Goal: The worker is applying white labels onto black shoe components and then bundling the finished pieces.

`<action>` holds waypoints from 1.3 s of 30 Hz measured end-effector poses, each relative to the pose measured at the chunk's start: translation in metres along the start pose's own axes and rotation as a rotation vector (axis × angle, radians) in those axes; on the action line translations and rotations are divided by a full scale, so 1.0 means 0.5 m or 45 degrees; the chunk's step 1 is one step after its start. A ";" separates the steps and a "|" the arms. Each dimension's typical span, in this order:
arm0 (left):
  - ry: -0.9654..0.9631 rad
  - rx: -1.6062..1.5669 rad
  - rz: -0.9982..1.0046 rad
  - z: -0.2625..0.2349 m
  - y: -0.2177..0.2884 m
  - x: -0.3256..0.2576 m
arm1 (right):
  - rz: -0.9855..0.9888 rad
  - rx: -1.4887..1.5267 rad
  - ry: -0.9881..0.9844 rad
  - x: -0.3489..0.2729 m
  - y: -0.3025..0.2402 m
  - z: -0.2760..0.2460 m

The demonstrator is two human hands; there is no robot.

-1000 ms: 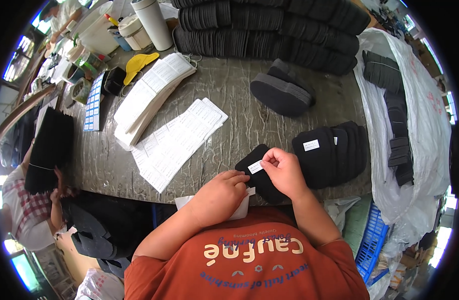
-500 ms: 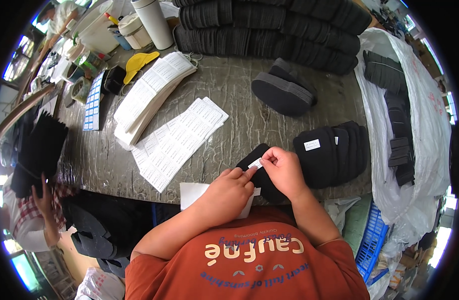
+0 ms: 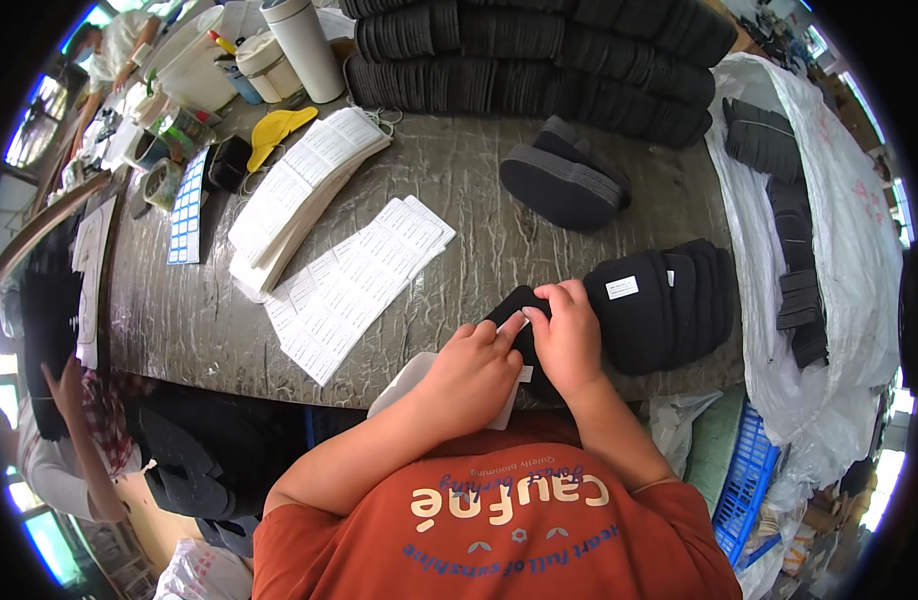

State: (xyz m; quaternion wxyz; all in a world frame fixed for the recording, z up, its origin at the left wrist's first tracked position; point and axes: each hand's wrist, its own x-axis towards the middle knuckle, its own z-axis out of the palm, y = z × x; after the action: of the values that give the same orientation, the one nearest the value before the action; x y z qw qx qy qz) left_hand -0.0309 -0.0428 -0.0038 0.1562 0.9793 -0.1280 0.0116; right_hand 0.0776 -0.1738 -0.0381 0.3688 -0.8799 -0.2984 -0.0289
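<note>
Fingertips of the left hand (image 3: 476, 370) and right hand (image 3: 571, 340) meet on a black pad (image 3: 513, 300) at the near edge of the worktop (image 3: 449, 165), seemingly mid-labelling; grip unclear. Beside it, two fanned pads (image 3: 634, 335) show labels (image 3: 622, 288); label sheets (image 3: 359, 285) lie leftward, so the work looks unfinished.

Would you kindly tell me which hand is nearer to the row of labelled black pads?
Right. The right hand is just beside the left end of the row of pads; the left hand is farther left, on the far side of the right hand.
</note>
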 end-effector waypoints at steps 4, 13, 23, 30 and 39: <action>-0.007 -0.179 0.037 -0.008 -0.025 0.004 | -0.200 0.047 0.124 -0.005 0.013 0.005; 0.033 -0.481 -0.060 0.004 -0.051 -0.035 | -0.132 -0.089 0.357 -0.012 0.083 -0.047; 0.208 -0.777 -0.228 -0.034 -0.050 -0.024 | -0.325 -0.297 0.215 0.011 0.046 -0.134; 0.190 -0.839 -0.747 -0.044 -0.024 -0.039 | 0.337 1.161 -0.460 -0.038 -0.052 -0.049; 0.077 -0.733 -0.160 -0.036 -0.034 -0.064 | 0.310 0.824 -0.374 0.013 -0.001 -0.053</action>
State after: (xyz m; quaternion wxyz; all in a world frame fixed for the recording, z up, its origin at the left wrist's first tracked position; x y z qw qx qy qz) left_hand -0.0571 -0.0136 0.0059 0.4316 0.9000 -0.0605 -0.0058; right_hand 0.0872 -0.1878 -0.0165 0.5816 -0.7417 -0.2351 0.2375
